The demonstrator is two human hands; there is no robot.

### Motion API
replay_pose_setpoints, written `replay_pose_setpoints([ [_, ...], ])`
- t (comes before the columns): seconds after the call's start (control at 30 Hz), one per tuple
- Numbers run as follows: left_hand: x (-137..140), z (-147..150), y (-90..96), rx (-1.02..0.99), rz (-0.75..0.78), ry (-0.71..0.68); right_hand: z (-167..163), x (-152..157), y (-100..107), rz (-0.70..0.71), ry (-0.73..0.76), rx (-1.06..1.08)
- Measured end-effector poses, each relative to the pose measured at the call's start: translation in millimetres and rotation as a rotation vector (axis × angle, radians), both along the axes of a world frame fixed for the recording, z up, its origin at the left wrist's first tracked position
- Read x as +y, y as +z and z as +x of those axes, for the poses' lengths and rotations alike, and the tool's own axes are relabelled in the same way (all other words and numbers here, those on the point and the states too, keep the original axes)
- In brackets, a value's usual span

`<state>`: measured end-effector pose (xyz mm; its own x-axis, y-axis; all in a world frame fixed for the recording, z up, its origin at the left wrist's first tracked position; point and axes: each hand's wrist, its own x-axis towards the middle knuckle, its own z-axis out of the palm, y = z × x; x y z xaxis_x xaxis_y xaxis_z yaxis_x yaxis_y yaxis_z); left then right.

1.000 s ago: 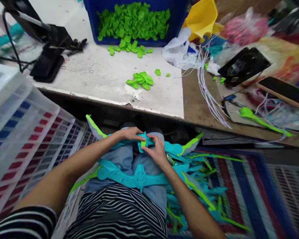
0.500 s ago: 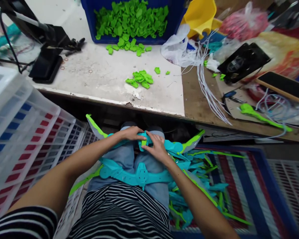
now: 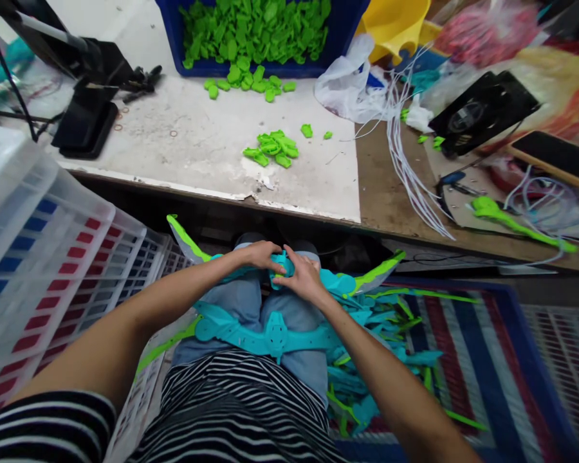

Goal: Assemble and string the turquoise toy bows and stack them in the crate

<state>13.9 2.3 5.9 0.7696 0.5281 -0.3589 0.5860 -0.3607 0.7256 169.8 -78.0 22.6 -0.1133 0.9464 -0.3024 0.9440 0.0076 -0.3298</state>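
Across my knees lies a turquoise plastic toy bow [image 3: 336,281] with green and grey tips. My left hand [image 3: 264,255] and my right hand [image 3: 303,275] both grip its middle, thumbs toward each other. Between the thumbs a bit of green shows on the turquoise center; my fingers hide most of it. A second turquoise toy bow [image 3: 276,335] rests on my lap, nearer my body, untouched by either hand. Ahead on the table sits a small pile of green plastic pieces [image 3: 275,146].
A blue bin [image 3: 174,38] of green pieces stands at the table's back. White perforated crates [image 3: 91,212] rise at my left. On my right, several turquoise and green parts [image 3: 361,379] lie on a striped cloth [image 3: 482,360]. White strings [image 3: 405,167] hang over the table edge.
My thumbs have shifted over the bow's center, and less of the green piece shows. The view has moved slightly. Both bows stay across my lap.
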Motion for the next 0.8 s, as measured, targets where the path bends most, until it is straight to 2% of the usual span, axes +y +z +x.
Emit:
replay_pose_setpoints([
  [0.13,-5,-2,12.9,0.065,0.079,-0.003,-5,-3,-1,0.069,0.031,-0.007],
  [0.27,-29,-8,28.3,0.122,0.236,0.042,-1,-14,5,0.158,0.116,0.055],
  [0.37,-56,-16,24.8,0.065,0.504,0.083,8,-11,29,0.25,0.247,0.227],
  [0.47,-80,-21,9.0,0.036,0.7,0.139,10,23,61,0.429,0.262,0.366],
  [0.53,-93,-21,-0.5,0.066,0.689,0.168,4,65,77,0.597,0.187,0.3],
  [0.6,-107,-20,-3.2,0.069,0.623,0.189,-10,113,83,0.681,0.15,0.153],
  [0.7,-130,-23,7.2,-0.011,0.483,0.25,-32,171,78,0.646,0.091,-0.002],
  [0.8,-153,-29,25.6,-0.001,0.181,0.3,-39,189,76,0.593,0.085,-0.047],
])
